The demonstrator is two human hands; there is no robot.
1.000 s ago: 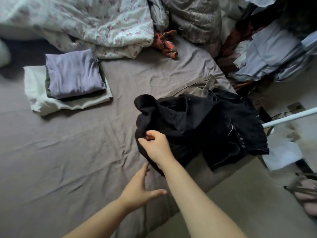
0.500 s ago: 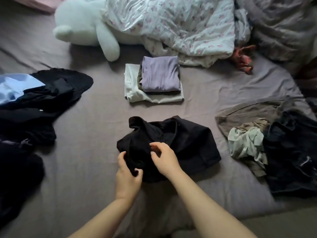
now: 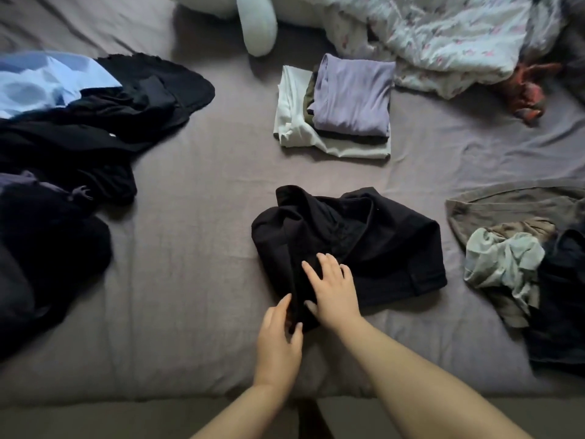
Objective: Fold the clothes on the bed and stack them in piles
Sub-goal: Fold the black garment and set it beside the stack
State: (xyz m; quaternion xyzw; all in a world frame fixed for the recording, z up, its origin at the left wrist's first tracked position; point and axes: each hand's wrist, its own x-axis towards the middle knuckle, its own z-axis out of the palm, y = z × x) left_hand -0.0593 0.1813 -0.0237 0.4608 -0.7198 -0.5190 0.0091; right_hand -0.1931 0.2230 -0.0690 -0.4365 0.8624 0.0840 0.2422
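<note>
Hands worked at the near edge of a crumpled black cloth garment (image 3: 354, 248) that lay bunched on the grey-mauve bed sheet (image 3: 196, 248), about midway between the unsorted heaps. The right hand (image 3: 332, 288) lay flat on the fabric with fingers spread and straight, pressing it down; the left hand (image 3: 278, 340) touched the nearest fold at its lower corner, fingers loosely bent against the cloth, though whether they truly pinched it could not be told. Beyond the garment sat a folded stack with a lilac top layer (image 3: 351, 96) over dark and pale green pieces, the pile this item would probably join. A dark tangle of unfolded clothes with a light blue shirt (image 3: 63, 122) lay to the left, and a brown, mint and navy heap (image 3: 519, 258) to the right. The step in hand appeared to be opening the garment out before folding. Doing it well would likely mean finding a hem or seam, drawing it flat across the sheet, smoothing wrinkles outward with open palms, and only then folding to match the stack's footprint.
</note>
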